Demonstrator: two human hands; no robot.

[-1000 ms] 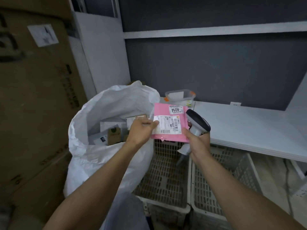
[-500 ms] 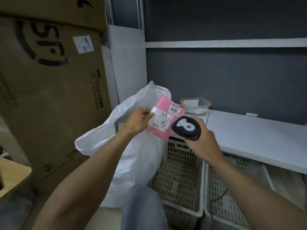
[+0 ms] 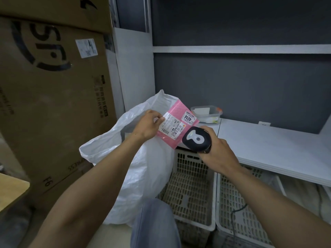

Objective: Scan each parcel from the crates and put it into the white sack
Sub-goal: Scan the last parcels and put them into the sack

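Scanning pink mailer (image 3: 177,125), centre frame!
Pinched label-up in left hand (image 3: 147,125), angled toward barcode scanner (image 3: 197,139) gripped in right hand (image 3: 217,151).

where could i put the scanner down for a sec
The flat white board is bare from the clear plastic tub at its back left corner to its front edge. The left perforated white crate shows a bare floor too. Crowded: over the white sack, where the left hand holds the pink parcel by the black scanner.
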